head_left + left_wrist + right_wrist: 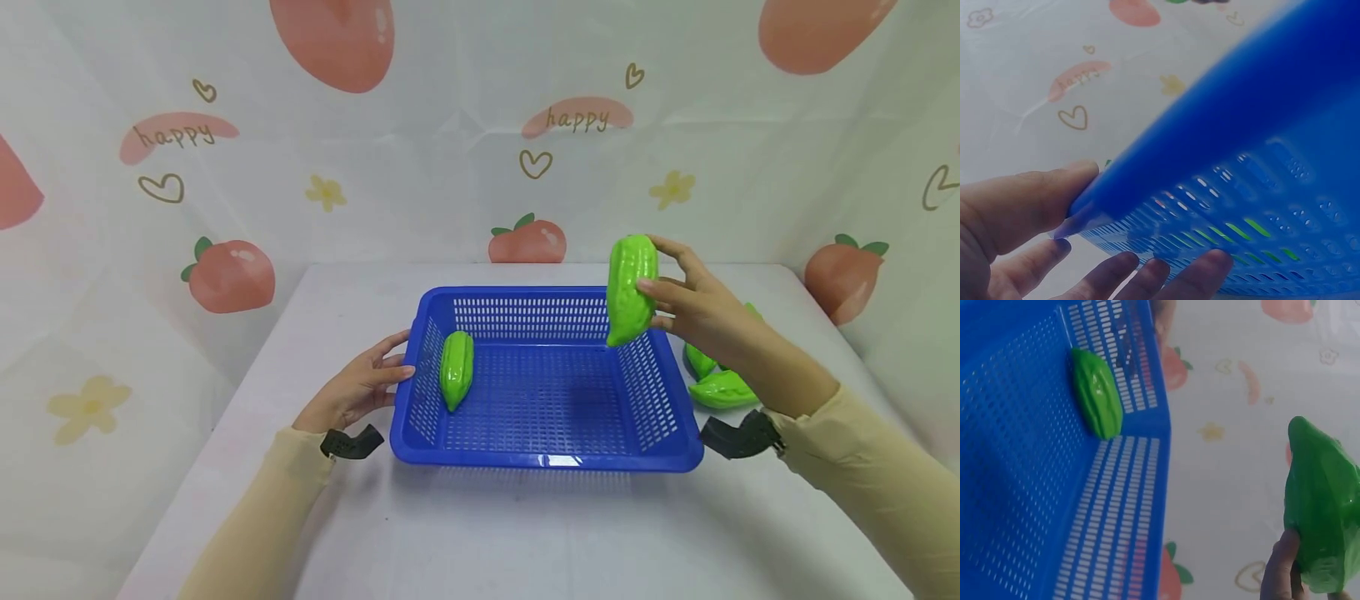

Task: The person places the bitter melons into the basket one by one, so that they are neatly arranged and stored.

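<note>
My right hand holds a bright green bitter melon above the right back corner of the blue plastic basket, its pointed end downward. In the right wrist view, fingertips press the side of this held bitter melon. My left hand grips the basket's left rim, the thumb on the rim and the fingers along the outer wall. Inside the basket, against its left wall, lies another bitter melon. The left wrist view shows green through the slots of the basket wall.
Several more green bitter melons lie on the white table right of the basket, partly hidden by my right arm. A white cloth with peach prints hangs behind and at the sides.
</note>
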### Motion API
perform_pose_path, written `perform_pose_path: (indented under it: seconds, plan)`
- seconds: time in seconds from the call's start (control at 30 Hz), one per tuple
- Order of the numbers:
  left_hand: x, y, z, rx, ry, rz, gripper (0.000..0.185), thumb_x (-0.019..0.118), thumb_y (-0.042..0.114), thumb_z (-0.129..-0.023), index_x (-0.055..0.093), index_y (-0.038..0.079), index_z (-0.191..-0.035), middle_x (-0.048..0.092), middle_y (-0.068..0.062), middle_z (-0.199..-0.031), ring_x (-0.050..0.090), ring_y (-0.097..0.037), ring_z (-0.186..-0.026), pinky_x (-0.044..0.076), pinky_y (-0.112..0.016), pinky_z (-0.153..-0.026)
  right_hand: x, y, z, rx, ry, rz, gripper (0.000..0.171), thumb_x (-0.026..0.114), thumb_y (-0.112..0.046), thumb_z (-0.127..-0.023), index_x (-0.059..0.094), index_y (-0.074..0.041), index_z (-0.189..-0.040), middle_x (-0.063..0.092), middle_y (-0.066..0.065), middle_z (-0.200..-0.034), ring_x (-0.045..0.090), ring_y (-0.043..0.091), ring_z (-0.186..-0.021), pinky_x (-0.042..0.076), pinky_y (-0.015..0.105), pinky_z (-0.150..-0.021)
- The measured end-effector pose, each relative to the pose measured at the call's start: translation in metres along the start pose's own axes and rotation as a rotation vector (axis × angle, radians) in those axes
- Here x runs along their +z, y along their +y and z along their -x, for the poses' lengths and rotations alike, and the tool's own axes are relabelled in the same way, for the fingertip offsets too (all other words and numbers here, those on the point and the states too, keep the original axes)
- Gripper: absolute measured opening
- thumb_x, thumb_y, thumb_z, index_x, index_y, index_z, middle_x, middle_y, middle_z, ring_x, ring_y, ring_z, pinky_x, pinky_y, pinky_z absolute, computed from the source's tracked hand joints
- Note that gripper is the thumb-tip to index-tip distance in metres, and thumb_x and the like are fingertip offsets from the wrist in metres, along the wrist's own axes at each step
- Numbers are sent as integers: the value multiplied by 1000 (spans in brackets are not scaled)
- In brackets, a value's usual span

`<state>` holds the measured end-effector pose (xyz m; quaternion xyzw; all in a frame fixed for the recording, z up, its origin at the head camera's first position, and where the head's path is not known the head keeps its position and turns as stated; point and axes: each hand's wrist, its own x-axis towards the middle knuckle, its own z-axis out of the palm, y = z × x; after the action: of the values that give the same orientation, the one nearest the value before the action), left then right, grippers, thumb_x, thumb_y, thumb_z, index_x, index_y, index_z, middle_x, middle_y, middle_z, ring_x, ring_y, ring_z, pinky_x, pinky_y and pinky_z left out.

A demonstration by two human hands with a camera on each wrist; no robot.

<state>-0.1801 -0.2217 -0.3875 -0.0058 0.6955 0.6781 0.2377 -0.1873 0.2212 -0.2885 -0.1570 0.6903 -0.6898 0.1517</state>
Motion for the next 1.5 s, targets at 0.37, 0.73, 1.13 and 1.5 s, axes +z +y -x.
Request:
perform_pose_path:
  seconds: [0.37, 0.73, 1.13, 1.5]
  plan:
    - [2, 1, 0, -11, 8, 2, 78, 65, 13, -92, 20, 26, -155, 43, -20, -146, 69, -19, -95, 57, -39, -86, 46, -7, -30, 60, -17, -48, 64, 50, -15, -100, 10, -23, -149, 40, 20, -131, 64, 13, -101, 55, 26, -86]
    - [0, 2, 1, -5, 4, 6, 80, 65, 12, -92, 17, 25, -156, 40, -22, -147, 69, -18, -94, 57, -39, -85, 80, 14, -57, 185, -41, 29, 71, 56, -13, -97, 10, -20, -151, 42, 27, -132, 60, 26, -108, 54, 40, -93]
    - [1, 2, 0, -4, 3, 2, 81, 65, 12, -92, 17, 25, -156, 40, -22, -149, 70, -19, -96, 57, -39, -86, 86, 24, -73, 244, -32, -37, 72, 57, -12, -97, 11, -21, -152, 45, 24, -135, 59, 36, -115, 49, 48, -99]
    - [1, 2, 0, -5, 2, 5, 82, 66, 13, -91, 17, 25, -156, 39, -22, -148, 69, -20, -97, 57, -40, -87, 93, 49, -80, 324, -71, -50, 75, 57, -8, -96, 9, -19, -154, 34, 29, -142, 47, 45, -129, 42, 54, -105]
